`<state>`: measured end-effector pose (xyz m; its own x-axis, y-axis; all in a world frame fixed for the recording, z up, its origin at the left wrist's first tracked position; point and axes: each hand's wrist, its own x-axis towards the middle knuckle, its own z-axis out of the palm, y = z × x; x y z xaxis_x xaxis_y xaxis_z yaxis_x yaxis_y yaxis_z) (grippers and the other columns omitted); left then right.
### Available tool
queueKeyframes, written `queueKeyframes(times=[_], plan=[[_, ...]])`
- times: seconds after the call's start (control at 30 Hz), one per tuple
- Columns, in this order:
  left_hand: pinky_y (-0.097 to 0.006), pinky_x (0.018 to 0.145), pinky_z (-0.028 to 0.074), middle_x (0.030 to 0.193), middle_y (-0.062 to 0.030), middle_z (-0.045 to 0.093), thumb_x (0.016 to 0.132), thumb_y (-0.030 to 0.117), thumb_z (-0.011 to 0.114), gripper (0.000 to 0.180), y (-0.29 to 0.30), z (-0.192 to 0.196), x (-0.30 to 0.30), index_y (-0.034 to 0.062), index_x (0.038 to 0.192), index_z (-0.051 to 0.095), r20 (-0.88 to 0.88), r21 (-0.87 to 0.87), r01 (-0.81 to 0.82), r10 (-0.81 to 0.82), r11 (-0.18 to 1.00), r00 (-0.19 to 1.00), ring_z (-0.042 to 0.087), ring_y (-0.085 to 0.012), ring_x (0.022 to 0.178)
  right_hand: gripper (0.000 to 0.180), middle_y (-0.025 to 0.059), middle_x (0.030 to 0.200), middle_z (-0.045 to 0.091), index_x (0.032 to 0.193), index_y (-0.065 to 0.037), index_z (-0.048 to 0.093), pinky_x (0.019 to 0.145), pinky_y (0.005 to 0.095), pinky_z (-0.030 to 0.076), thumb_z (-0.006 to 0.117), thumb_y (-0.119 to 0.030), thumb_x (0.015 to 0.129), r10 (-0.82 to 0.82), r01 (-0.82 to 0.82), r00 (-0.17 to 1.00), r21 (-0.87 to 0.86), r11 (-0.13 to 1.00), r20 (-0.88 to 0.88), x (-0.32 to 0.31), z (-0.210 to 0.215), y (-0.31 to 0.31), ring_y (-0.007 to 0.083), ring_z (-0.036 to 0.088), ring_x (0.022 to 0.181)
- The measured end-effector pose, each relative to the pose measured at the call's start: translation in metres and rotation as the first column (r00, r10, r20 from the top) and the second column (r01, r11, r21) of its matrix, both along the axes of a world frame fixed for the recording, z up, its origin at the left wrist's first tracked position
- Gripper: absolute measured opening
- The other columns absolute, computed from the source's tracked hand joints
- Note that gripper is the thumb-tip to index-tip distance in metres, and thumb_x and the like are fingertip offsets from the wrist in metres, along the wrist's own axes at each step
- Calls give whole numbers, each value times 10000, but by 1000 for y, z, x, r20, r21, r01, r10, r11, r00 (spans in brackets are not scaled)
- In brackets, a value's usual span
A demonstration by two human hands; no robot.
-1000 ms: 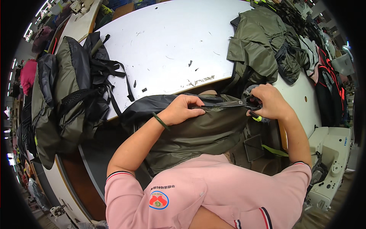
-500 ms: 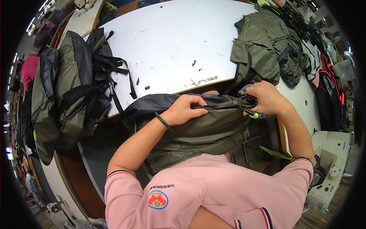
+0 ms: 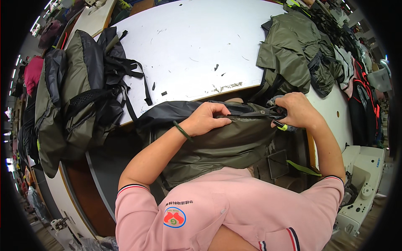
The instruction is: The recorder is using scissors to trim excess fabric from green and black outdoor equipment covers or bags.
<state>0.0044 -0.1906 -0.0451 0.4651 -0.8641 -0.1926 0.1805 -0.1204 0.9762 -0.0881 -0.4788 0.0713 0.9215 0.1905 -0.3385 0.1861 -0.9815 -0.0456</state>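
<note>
An olive-green and black fabric bag [image 3: 217,144] lies across my lap against the table's front edge. My left hand [image 3: 206,119] pinches its upper edge between thumb and fingers. In my right hand [image 3: 297,111] is a pair of dark scissors [image 3: 262,112], the pivot showing and the blades pointing left along the bag's edge toward my left fingers. Grey cloth and a yellow-green strip wrap the scissor handles. My right fingers and thumb are in the handles, with the thumb held apart below. The blade tips are hard to make out against the dark fabric.
On the white table [image 3: 201,46] lie small black scraps and thread ends. Olive and black bags with straps [image 3: 83,83] hang over its left side. More olive fabric [image 3: 289,46] is heaped at the right. A white sewing machine [image 3: 362,184] stands at my lower right.
The whole view has shifted slightly. Both hands and the scissors keep nearly the same place along the bag's edge.
</note>
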Motion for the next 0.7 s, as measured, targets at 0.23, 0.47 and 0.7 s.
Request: queueKeyframes(times=[0.23,0.47,0.7], plan=[[-204,701,462,847,26,641,879,94,707,107,-1,0,1,8,934,674,-12,-13,13,-13,1000,1000,544,-34,771,511,144,690,609,727,-46,578,675,457,480,826,-481,626,108,-118,989,102,988,100,8,-2,10,367,618,746],[-210,714,467,852,22,646,872,94,711,115,-2,0,1,7,939,678,16,-11,24,-24,1000,1000,551,-40,784,522,154,687,612,739,-38,590,679,461,482,819,-498,643,27,-26,999,18,999,-22,8,1,11,375,625,747],[-211,712,469,851,17,651,870,92,714,118,-1,-1,-1,3,939,681,-34,25,5,-4,1000,999,556,-43,777,520,154,638,579,662,-36,558,620,459,455,844,-466,603,103,-113,990,103,988,98,11,-2,14,383,597,685]])
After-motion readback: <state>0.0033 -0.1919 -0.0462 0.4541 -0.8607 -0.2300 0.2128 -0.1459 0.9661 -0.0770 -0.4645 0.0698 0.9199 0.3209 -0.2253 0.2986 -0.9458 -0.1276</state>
